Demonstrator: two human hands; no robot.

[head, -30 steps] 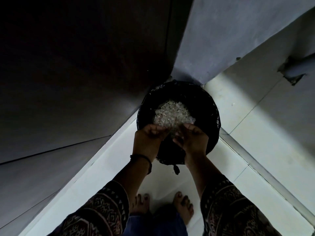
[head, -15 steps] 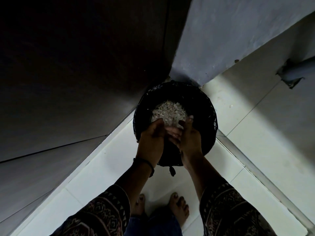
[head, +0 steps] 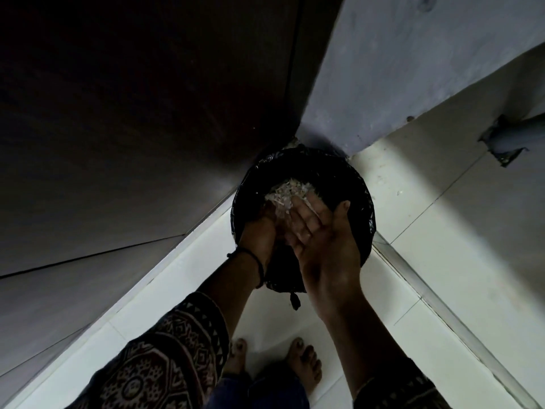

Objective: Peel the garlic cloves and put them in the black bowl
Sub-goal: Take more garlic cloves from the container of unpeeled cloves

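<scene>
— Nearest the lens: bare feet (head: 303,361) on the floor (head: 442,261), patterned sleeves (head: 165,355). Grips?
— Palm-up right hand (head: 321,231), fingers straight and together, peel flecks on it. Touching it, left hand (head: 256,234); its fingers are dark, so I can't tell whether they're curled or flat.
— Change?
— A second ago both were knuckles-up; the right has flipped. Looks like brushing scraps off, so cleanup.
— Farther?
— Corner: lined bin (head: 365,202), peel heap (head: 280,191) inside, unchanged. No cloves, no black bowl in view.
</scene>
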